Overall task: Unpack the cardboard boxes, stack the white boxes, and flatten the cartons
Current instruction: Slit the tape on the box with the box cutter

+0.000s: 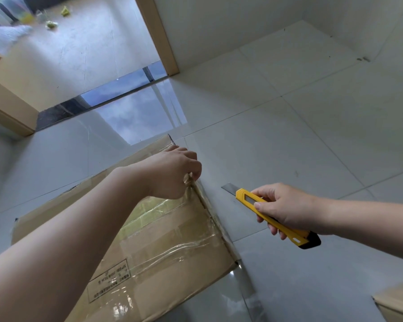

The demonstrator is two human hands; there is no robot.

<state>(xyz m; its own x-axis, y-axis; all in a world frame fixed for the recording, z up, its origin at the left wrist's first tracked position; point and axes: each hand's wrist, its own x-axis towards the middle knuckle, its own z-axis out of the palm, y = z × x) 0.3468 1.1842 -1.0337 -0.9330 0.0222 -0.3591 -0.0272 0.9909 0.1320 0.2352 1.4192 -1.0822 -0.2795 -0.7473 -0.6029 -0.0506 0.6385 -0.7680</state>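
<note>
A sealed cardboard box (163, 247) lies on the tiled floor (289, 126), its top face crossed with clear tape (172, 249) that appears largely intact. The left hand (172, 173) rests at the box's far right edge, its fingers (193, 168) curled and pinching a crumpled, lifted end of tape just below the fingertips. The right hand (286, 210) is well clear of the box to the right, fingers wrapped round the handle of a yellow utility knife (275, 217); the blade (228, 188) is extended and points toward the left fingers, a short gap off the box edge. Judgement: the task is at its opening stage. The box is not yet open, no white boxes are in view, and nothing is flattened. Slitting or peeling the tape, unpacking, stacking and flattening all remain. A corner of a second carton (398, 303) shows below the right hand; its condition cannot be determined.
</note>
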